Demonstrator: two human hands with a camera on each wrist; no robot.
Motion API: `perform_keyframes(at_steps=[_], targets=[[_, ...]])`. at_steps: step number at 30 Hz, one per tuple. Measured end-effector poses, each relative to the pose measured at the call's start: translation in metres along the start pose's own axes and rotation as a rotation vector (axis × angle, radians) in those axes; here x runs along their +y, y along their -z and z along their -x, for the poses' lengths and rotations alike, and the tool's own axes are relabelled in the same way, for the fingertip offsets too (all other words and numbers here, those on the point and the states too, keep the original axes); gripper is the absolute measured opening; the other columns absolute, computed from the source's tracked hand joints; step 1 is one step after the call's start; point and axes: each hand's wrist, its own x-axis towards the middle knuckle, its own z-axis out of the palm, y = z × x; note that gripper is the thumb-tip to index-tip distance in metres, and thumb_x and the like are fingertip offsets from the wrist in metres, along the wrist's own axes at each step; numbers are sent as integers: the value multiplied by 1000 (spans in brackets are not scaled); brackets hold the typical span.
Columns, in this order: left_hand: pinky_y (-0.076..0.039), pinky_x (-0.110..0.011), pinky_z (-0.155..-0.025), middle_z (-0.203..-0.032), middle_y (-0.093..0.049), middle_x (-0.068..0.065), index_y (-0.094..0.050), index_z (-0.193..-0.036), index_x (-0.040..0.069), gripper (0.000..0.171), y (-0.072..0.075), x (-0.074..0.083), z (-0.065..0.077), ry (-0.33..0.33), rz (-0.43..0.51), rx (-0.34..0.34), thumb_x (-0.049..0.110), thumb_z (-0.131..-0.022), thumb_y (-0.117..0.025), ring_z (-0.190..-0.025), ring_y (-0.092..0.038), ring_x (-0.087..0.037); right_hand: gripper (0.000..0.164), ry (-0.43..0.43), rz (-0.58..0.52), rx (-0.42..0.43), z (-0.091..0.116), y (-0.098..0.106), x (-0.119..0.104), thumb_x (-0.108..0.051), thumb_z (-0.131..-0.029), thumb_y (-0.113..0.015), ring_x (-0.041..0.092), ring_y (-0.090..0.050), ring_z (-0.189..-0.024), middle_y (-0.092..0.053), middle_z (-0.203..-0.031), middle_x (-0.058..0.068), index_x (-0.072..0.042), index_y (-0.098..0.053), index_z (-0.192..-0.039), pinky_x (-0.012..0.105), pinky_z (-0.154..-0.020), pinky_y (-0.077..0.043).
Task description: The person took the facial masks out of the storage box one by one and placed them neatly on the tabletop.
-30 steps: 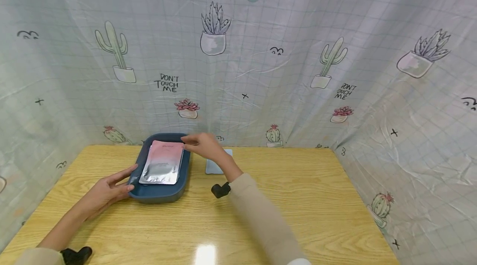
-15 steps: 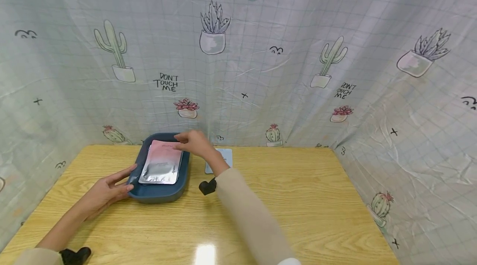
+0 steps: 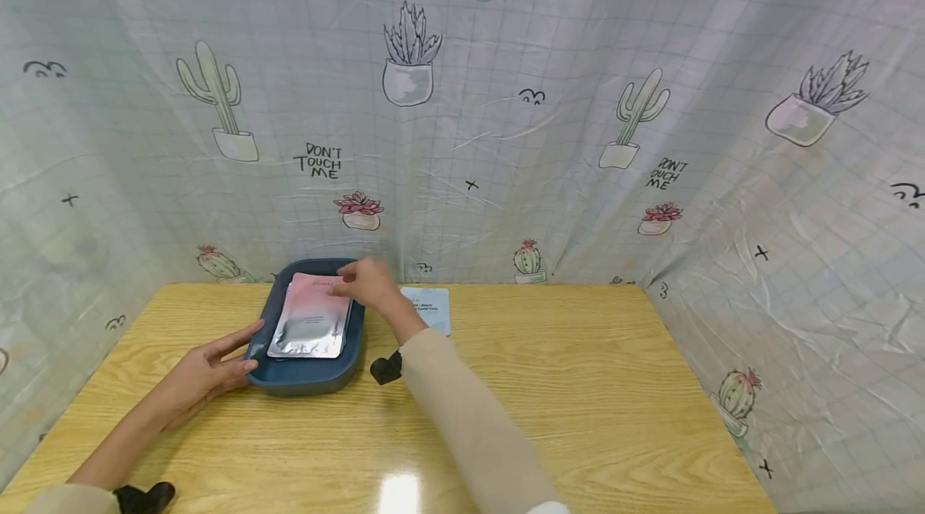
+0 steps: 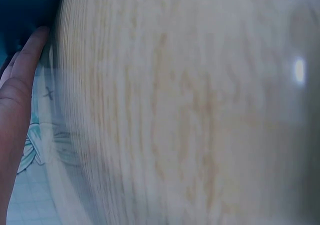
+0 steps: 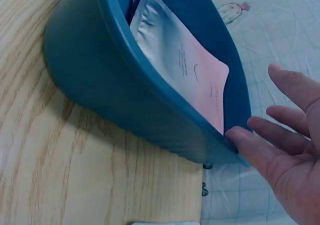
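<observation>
A dark blue plastic bin (image 3: 307,387) stands on the left part of the table. Inside it lies a pink-to-silver foil sachet (image 3: 311,325), with the edge of another flat packet showing beneath. My left hand (image 3: 202,373) rests against the bin's left side with its fingers extended; in the left wrist view a straight finger (image 4: 31,55) touches the blue wall. Over the bin's far right corner hovers my right hand (image 3: 372,283), near the sachet's pink end. The right wrist view shows its fingers spread, holding nothing, the thumb overlapping the rim.
A light blue printed packet (image 3: 431,309) lies on the wooden table (image 3: 564,385) right of the bin, partly behind the right forearm. A cactus-print curtain (image 3: 470,136) hangs along the table's back and sides. Black camera mounts (image 3: 386,369) sit on both wrists.
My right hand has moved left over the bin's corner, toward the sachet's pink end, uncovering more of the light blue packet. The left hand and the bin stay in place.
</observation>
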Motion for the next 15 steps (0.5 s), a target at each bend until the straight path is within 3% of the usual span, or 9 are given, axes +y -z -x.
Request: perform_keyframes(at_steps=[10,13,15], targets=[[-56,-31,-94,-167,2,-24,-16,-164,10,69,0,-1,2,-7,-11,-7,3,-105,-53,-125,-57,-3,42,-129,14,30,-3,-5,-17,-40,-90,-79,13,-66,-112,-73,-122,-2,-13,-77,-122,21,-83,-55],[-56,-32,-95,-166,-10,-13,-16,-164,9,68,1,-1,4,-17,-11,-16,3,-106,-52,-125,-58,-5,36,-172,31,44,-8,-9,-23,-42,-88,-81,9,-64,-89,-75,-97,-6,-10,-82,-103,18,-67,-47],[-56,-32,-95,-163,-16,-8,-16,-164,9,68,2,-2,3,-20,-5,-21,3,-106,-51,-126,-58,-6,35,-217,27,60,-11,-12,-26,-42,-86,-82,11,-59,-82,-71,-86,-4,-8,-81,-92,20,-63,-44]])
